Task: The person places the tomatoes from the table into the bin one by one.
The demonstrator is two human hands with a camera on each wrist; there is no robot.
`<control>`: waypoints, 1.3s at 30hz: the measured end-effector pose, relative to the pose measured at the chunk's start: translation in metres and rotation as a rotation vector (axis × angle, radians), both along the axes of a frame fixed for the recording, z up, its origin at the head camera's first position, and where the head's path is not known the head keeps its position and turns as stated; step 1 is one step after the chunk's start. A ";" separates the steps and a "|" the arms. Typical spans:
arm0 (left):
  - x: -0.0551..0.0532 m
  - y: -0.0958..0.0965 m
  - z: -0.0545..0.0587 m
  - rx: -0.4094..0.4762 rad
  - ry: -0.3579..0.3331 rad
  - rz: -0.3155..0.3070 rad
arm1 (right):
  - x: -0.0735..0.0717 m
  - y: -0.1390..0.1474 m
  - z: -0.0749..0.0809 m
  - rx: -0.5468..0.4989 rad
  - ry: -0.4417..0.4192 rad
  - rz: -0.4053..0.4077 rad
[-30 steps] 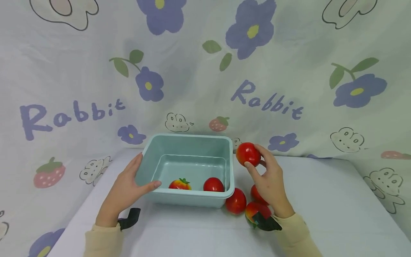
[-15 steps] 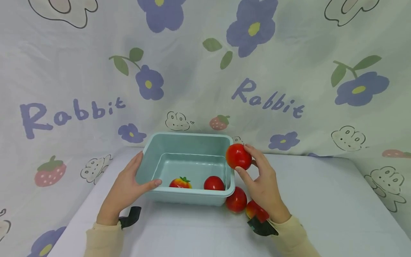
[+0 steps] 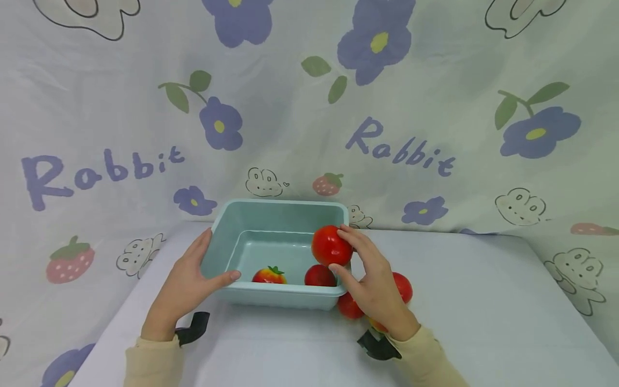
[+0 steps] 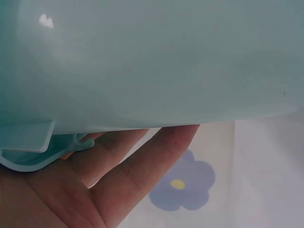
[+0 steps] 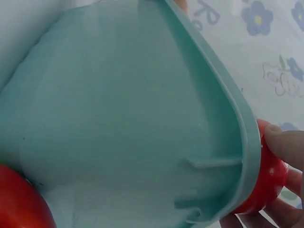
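A light teal plastic basin (image 3: pixel 278 298) stands on the white table. My left hand (image 3: pixel 186 285) grips its near left corner, thumb over the front rim and fingers along the outer side; the left wrist view has those fingers (image 4: pixel 142 175) against the basin's wall. My right hand (image 3: pixel 372 279) holds a red tomato (image 3: pixel 331 246) between thumb and fingers, just inside the right rim. Below it in the basin lies another red tomato (image 3: pixel 320 276), with a red-yellow, green-topped tomato (image 3: pixel 269 276) to its left. The front wall partly hides both.
Beside the basin's right side are more tomatoes: one by the front corner (image 3: pixel 350 306), one right of my hand (image 3: pixel 403 287), and one mostly hidden under my wrist (image 3: pixel 377 324). A printed cloth (image 3: pixel 290 134) hangs behind the table.
My right hand has carried the tomato leftward, from outside the right rim to over the basin's inside. My left hand has stayed on the basin, which stands where it was.
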State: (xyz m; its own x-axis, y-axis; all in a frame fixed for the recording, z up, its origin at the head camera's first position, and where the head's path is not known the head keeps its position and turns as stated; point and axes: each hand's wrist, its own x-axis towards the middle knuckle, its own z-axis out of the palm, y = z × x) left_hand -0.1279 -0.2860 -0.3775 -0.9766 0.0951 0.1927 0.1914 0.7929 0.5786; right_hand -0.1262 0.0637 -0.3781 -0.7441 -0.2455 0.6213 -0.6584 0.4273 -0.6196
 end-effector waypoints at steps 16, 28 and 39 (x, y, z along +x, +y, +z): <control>0.000 0.001 0.001 -0.009 0.007 0.003 | 0.007 -0.017 -0.005 0.129 -0.015 0.016; -0.001 0.001 -0.001 -0.004 0.001 0.004 | 0.009 -0.021 -0.009 0.197 0.004 -0.032; 0.000 -0.001 -0.001 -0.004 0.010 -0.007 | 0.009 -0.020 -0.009 0.265 0.042 -0.025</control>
State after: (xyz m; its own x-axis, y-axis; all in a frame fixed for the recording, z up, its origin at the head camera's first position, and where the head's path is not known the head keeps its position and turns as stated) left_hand -0.1284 -0.2868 -0.3787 -0.9741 0.1025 0.2016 0.2023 0.7937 0.5737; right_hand -0.1177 0.0436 -0.3869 -0.7272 -0.3855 0.5680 -0.6681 0.5877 -0.4564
